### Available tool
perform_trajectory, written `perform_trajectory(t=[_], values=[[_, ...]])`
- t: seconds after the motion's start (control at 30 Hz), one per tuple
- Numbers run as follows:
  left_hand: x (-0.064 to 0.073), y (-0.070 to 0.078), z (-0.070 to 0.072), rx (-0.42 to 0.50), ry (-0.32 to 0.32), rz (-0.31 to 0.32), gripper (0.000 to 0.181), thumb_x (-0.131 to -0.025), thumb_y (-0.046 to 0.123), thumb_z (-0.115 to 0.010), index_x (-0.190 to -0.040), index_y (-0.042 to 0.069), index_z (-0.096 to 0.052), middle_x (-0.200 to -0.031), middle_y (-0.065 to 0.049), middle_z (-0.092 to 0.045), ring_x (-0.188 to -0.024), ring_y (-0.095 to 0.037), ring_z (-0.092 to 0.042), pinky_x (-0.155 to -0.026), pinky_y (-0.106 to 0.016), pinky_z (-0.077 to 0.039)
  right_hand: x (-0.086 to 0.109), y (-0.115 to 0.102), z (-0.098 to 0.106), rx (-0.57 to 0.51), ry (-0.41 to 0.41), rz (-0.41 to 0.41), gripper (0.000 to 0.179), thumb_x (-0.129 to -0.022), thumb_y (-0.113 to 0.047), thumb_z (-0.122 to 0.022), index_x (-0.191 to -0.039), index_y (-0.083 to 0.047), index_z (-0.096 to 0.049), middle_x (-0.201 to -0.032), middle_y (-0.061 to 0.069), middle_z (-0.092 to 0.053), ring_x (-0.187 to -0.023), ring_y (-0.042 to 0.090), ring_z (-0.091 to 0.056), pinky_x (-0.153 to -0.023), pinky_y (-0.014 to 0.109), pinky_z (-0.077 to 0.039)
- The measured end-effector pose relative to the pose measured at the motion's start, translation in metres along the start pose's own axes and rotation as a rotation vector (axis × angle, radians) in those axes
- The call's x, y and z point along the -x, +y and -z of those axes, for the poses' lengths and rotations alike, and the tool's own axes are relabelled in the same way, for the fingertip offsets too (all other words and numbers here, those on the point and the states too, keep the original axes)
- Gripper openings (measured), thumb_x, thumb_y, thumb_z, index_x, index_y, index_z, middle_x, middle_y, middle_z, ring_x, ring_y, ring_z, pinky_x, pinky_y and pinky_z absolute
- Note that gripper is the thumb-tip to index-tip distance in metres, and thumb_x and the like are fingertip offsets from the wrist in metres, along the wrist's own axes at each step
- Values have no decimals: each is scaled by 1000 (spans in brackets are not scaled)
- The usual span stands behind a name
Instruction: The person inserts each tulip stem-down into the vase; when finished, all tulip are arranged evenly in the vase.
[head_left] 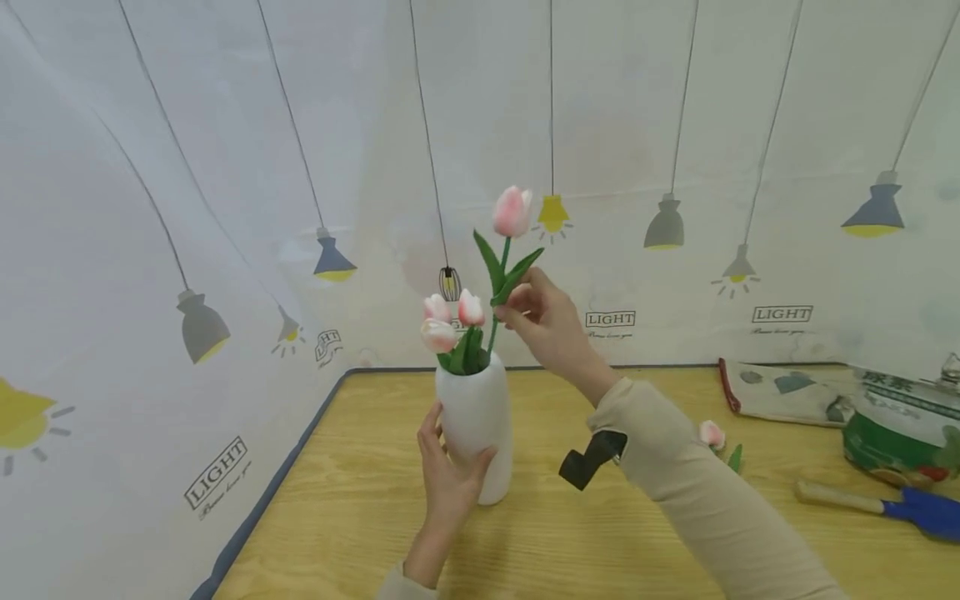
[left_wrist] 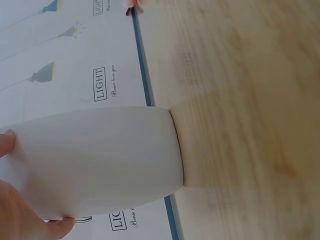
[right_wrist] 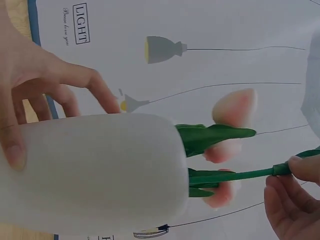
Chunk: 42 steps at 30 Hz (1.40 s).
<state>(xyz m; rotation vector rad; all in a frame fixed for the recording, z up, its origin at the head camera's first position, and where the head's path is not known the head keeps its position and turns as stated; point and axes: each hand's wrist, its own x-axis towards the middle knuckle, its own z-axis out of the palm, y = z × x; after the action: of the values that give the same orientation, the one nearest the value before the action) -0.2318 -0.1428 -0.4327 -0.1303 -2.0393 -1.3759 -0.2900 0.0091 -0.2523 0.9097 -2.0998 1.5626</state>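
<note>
Head view: The left hand grips the white vase, thumb and fingers on opposite sides. The vase stands on the bench, toward the corner where the left and back edges meet. The right hand pinches a pink tulip at the leaf base; its bloom rises above three tulips in the vase. Handling, as judged: tulip light, stem flexible, petals soft; hold by the stem, not the bloom. The vase is probably smooth, possibly slippery and breakable; support it at mid-body. The bench is yellow wood-grain, with dark trim along its left and back edges. A pale backdrop printed with hanging lamps encloses both sides. Toward the right edge lie a loose tulip and a blue trowel.

Left wrist view: The vase base rests on the bench. Fingertips bear on the wall well above it.

Right wrist view: The pinched stem runs to the vase mouth; its lower end is hidden.
</note>
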Motion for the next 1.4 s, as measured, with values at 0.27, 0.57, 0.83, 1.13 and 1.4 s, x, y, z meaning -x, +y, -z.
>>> perform_trajectory(t=[0.27,0.57,0.83,1.13,1.4], values=[[0,3,1,5,-40,31,87,-70,22,-74,-137,21,-18,-134,-15,-27,-121,-38,-35,-91,-60,-35,15,15,-21,116,-113,-43,22,-82,-12,-62,-102,-12,-54,-86,9,-65,-77,18,-61,-67,27,-51],[1,4,1,6,-39,32,87,-71,25,-73,-137,22,-18,-135,-14,-27,-121,-37,-36,-91,-60,-35,23,25,-30,176,-132,-89,14,-81,-12,-62,-95,-8,-60,-92,11,-66,-85,21,-61,-71,32,-50],[0,3,0,13,-39,14,86,-71,23,-74,-137,21,-18,-135,-16,-26,-120,-39,-35,-90,-61,-35,24,25,-31,233,-163,-174,18,-81,-15,-62,-96,-4,-61,-94,10,-66,-91,21,-59,-72,30,-51],[2,4,0,12,-53,31,87,-71,22,-73,-137,22,-17,-136,-15,-26,-121,-38,-35,-91,-61,-34,33,28,-27,196,-102,-168,25,-80,-17,-64,-102,-6,-60,-92,9,-65,-88,20,-60,-71,28,-52],[1,5,-1,-12,-10,22,88,-68,13,-76,-135,19,-20,-132,-16,-30,-118,-37,-39,-89,-57,-38,64,48,-2,172,-90,-192,25,-82,-22,-63,-103,-8,-59,-90,7,-64,-82,17,-60,-69,28,-51]])
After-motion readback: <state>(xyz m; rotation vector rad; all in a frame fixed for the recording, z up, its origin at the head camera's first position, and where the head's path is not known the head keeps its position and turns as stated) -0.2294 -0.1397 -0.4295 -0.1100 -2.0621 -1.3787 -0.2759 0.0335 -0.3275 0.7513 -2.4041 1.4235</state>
